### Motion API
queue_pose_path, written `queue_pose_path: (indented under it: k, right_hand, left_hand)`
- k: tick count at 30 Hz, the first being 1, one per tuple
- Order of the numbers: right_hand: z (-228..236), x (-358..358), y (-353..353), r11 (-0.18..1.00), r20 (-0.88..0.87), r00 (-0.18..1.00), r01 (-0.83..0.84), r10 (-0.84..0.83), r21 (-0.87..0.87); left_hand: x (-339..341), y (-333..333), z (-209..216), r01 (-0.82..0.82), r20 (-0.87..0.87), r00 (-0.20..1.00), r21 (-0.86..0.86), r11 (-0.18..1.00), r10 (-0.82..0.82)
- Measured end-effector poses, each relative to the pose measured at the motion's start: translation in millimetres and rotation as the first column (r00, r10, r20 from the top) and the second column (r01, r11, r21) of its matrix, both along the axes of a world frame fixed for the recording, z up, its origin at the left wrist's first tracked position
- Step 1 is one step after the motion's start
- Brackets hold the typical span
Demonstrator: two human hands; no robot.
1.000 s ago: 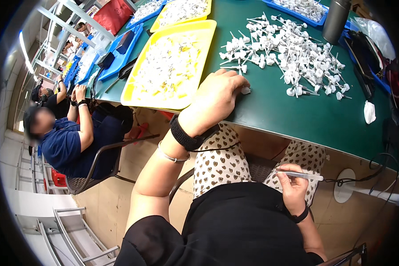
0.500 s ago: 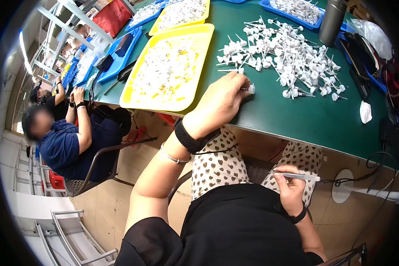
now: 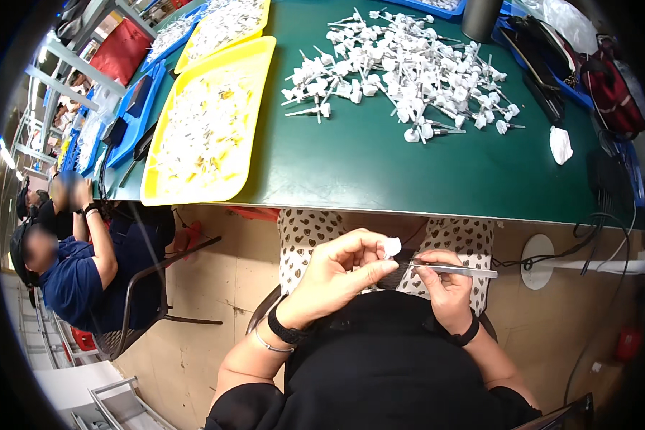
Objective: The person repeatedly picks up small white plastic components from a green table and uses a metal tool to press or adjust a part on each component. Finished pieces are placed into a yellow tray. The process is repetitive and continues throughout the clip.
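My left hand (image 3: 340, 271) pinches a small white plastic piece (image 3: 392, 247) over my lap. My right hand (image 3: 446, 281) grips tweezers (image 3: 457, 270) lying crosswise, tip pointing left at the piece, just beside it.

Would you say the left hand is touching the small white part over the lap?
Touching: the head view shows the left hand pinching the small white part between thumb and fingertips, no gap visible.

Assembly workshop: green bench (image 3: 380, 165), parts trays (image 3: 208, 129), co-workers (image 3: 72, 272).
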State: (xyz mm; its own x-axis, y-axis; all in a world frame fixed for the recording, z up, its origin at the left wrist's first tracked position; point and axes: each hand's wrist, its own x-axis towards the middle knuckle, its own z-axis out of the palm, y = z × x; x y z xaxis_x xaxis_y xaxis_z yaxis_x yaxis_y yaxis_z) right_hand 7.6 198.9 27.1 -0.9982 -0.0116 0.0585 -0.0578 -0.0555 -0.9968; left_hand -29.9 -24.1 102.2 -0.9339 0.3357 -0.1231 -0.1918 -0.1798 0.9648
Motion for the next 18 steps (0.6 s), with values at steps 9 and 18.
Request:
queue_pose_path:
  k: [9,18]
  right_hand:
    - [4.9,-0.7,-6.9,0.997,0.077,0.997,0.032,-0.027,-0.068]
    - [1.8,-5.3,-11.5,0.992,-0.04,0.998,-0.041,0.046,0.118]
  left_hand:
    - [22.2,20.9,-81.9,-0.051,-0.06,0.997,-0.208,0.977,0.04]
    - [22.2,21.0,-95.3,-0.107,-0.2,0.978,-0.283,0.953,0.05]
